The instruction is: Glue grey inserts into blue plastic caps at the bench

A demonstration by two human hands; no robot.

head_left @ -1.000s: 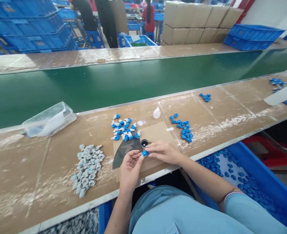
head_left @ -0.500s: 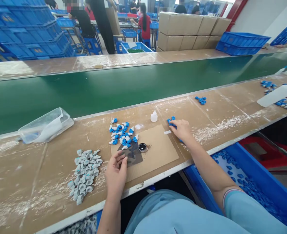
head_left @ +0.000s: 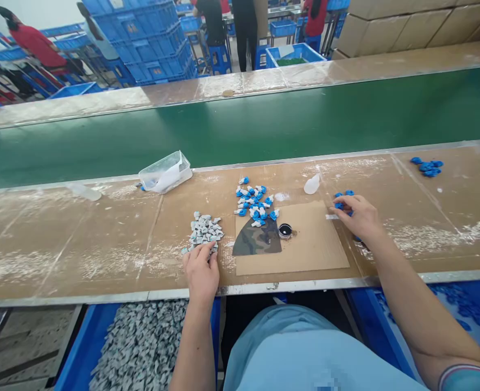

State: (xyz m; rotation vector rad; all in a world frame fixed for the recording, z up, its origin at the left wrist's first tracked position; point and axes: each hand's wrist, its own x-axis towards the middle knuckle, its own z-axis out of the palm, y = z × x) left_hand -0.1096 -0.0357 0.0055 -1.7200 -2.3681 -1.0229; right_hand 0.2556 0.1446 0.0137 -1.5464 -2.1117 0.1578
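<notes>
My left hand [head_left: 202,271] rests at the near edge of a pile of small grey parts [head_left: 204,228], fingers curled over them; whether it grips one is hidden. My right hand [head_left: 360,220] has thumb and fingertips close together at a few blue parts [head_left: 349,193], and what lies between them is too small to make out. Between the hands lies a cardboard sheet [head_left: 313,255] with a dark camouflage-patterned piece [head_left: 258,239] and a small round dish of dark liquid [head_left: 285,231]. Joined blue-and-white pieces [head_left: 256,203] are heaped at the sheet's upper left.
A small white bottle [head_left: 312,184] stands behind the sheet. A clear plastic container [head_left: 166,172] sits further left, before the green belt [head_left: 240,130]. More blue parts [head_left: 427,166] lie far right. Below the table edge is a bin of grey parts [head_left: 142,342].
The view has turned left. My left hand has moved from beside the dark patterned piece to the grey pile. My right hand stays by the blue parts.
</notes>
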